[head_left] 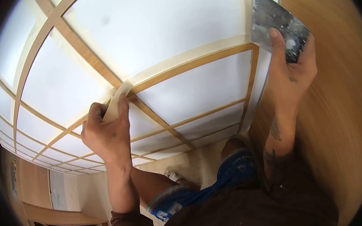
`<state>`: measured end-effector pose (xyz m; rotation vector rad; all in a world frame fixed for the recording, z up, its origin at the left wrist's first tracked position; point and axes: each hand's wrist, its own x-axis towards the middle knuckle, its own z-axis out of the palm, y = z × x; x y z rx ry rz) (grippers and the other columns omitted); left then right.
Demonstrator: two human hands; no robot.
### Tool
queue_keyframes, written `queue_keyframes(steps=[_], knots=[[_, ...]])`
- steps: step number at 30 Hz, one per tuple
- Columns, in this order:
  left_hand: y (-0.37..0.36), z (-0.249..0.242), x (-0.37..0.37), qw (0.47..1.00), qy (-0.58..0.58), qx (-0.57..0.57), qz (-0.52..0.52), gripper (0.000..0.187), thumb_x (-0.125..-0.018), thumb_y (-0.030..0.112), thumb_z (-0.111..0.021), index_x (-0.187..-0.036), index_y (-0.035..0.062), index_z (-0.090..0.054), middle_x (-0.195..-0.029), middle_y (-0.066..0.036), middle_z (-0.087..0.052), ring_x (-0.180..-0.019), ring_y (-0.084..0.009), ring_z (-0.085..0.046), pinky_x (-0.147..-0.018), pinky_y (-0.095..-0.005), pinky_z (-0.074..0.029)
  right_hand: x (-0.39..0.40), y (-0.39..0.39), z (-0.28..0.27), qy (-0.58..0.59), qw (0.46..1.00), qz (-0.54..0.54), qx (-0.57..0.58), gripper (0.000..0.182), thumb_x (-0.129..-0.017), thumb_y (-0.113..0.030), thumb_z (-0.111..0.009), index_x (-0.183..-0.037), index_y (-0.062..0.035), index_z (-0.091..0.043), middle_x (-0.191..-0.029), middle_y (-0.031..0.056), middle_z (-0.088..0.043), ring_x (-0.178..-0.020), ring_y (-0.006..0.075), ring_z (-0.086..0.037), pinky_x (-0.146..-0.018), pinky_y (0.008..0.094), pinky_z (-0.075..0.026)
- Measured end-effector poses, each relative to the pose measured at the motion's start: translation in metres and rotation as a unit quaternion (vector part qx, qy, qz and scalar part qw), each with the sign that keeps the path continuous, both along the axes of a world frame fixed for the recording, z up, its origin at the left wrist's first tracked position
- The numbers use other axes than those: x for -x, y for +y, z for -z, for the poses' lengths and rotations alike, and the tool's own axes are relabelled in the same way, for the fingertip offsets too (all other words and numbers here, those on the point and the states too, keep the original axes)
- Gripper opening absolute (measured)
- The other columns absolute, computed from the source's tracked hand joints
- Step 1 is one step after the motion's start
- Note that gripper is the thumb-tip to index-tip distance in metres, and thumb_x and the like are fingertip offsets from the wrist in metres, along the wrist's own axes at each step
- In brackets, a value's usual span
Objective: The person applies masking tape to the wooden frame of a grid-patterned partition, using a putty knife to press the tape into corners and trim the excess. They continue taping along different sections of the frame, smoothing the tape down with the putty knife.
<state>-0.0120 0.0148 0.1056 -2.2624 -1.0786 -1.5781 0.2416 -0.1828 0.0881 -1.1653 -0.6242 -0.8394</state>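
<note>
My left hand (108, 135) is closed around a roll of masking tape (113, 109), at a crossing of the wooden lattice (194, 66). A pale tape strip (185, 58) runs along the lower edge of the large white panel (157, 23), between the roll and the panel's right corner. At that corner my right hand (294, 76) grips a putty knife (272, 18), thumb on its front. Its wide metal blade is smeared with grey and white and overlaps the strip's right end. The putty knife's handle is hidden by my palm.
More white panels (59, 80) framed by wooden bars extend left and down. A wood-faced wall (330, 122) stands close on the right. At the lower left is a curved wooden piece of furniture (61, 216). My legs and blue shorts (236, 168) are below, over a light floor.
</note>
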Motion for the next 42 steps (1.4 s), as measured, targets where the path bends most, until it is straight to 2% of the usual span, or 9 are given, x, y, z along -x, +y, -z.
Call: queue_keyframes(steps=[13,15,18,22,28,38,39,41,42], knots=[[0.006,0.001,-0.001,1.0,-0.011,-0.005,0.006,0.044,-0.081,0.033,-0.095,-0.072,0.0005,-0.066,-0.06,-0.014,-0.064,-0.055,-0.0301,-0.057,-0.058,-0.0415,-0.049,-0.002,0.008,0.002,-0.014,0.996,0.05,0.076,0.028,-0.104,-0.01,-0.077,-0.126,0.0055,-0.068,-0.109,0.0097,-0.077,-0.097,0.0124,-0.068,-0.09,0.0285,-0.055],[0.006,0.002,-0.001,1.0,0.003,-0.017,-0.007,0.043,-0.08,0.034,-0.095,-0.073,0.0014,-0.068,-0.061,-0.015,-0.063,-0.057,-0.0334,-0.057,-0.059,-0.0439,-0.049,0.003,0.018,-0.002,0.011,0.999,-0.047,-0.024,0.029,-0.103,-0.01,-0.078,-0.126,0.0052,-0.068,-0.107,0.0106,-0.078,-0.094,0.0141,-0.07,-0.085,0.0295,-0.057],[0.002,0.0,-0.001,0.999,0.02,-0.017,-0.034,0.043,-0.079,0.036,-0.095,-0.074,0.0021,-0.069,-0.058,-0.014,-0.06,-0.056,-0.033,-0.054,-0.058,-0.0435,-0.047,0.027,0.027,-0.003,0.068,0.971,-0.229,-0.02,0.027,-0.1,-0.003,-0.079,-0.123,0.0045,-0.066,-0.107,0.0098,-0.076,-0.087,0.0139,-0.071,-0.074,0.0276,-0.06],[0.0,-0.002,-0.001,0.999,0.013,0.011,-0.032,0.042,-0.078,0.036,-0.095,-0.075,0.0025,-0.07,-0.057,-0.013,-0.06,-0.055,-0.0313,-0.052,-0.057,-0.0427,-0.046,0.063,0.071,0.012,0.04,0.941,-0.336,0.014,0.026,-0.099,-0.005,-0.08,-0.119,0.0042,-0.066,-0.099,0.0083,-0.076,-0.078,0.0121,-0.071,-0.066,0.0283,-0.061],[-0.002,-0.004,-0.002,0.999,0.012,0.008,-0.042,0.041,-0.077,0.036,-0.095,-0.075,0.0027,-0.07,-0.058,-0.012,-0.062,-0.054,-0.0307,-0.052,-0.056,-0.0421,-0.046,0.083,0.126,0.027,-0.024,0.953,-0.299,0.047,0.025,-0.094,-0.005,-0.083,-0.105,0.0059,-0.064,-0.079,0.0152,-0.073,-0.063,0.0147,-0.068,-0.059,0.0307,-0.055],[-0.007,-0.006,-0.004,1.0,0.017,0.015,-0.014,0.04,-0.076,0.033,-0.095,-0.075,0.0027,-0.069,-0.061,-0.015,-0.065,-0.056,-0.0329,-0.055,-0.059,-0.0415,-0.047,0.096,0.132,0.014,-0.092,0.952,-0.274,0.095,0.02,-0.094,-0.002,-0.079,-0.1,0.0029,-0.061,-0.086,0.0215,-0.067,-0.071,0.0409,-0.067,-0.064,0.0414,-0.055],[-0.007,-0.006,-0.005,1.0,0.014,0.011,-0.008,0.04,-0.076,0.033,-0.095,-0.076,0.0028,-0.069,-0.061,-0.015,-0.066,-0.056,-0.0332,-0.055,-0.06,-0.0412,-0.047,0.096,0.131,0.011,-0.092,0.952,-0.275,0.096,0.02,-0.094,-0.002,-0.079,-0.1,0.0029,-0.061,-0.086,0.0215,-0.067,-0.071,0.0409,-0.067,-0.064,0.0414,-0.055],[-0.007,-0.007,-0.006,1.0,0.021,0.001,-0.007,0.041,-0.077,0.032,-0.095,-0.076,0.0001,-0.069,-0.061,-0.016,-0.065,-0.053,-0.0296,-0.058,-0.057,-0.0389,-0.049,0.095,0.131,0.004,-0.174,0.959,-0.204,0.096,0.022,-0.092,-0.003,-0.083,-0.103,0.004,-0.065,-0.081,0.017,-0.071,-0.063,0.021,-0.066,-0.061,0.0318,-0.055],[-0.007,-0.007,-0.006,1.0,0.027,-0.01,-0.005,0.042,-0.078,0.03,-0.095,-0.076,-0.0026,-0.069,-0.06,-0.017,-0.065,-0.049,-0.0259,-0.06,-0.054,-0.0367,-0.05,0.097,0.131,0.003,-0.174,0.958,-0.206,0.096,0.022,-0.092,-0.003,-0.083,-0.103,0.004,-0.065,-0.081,0.017,-0.071,-0.063,0.021,-0.066,-0.061,0.0318,-0.055]])
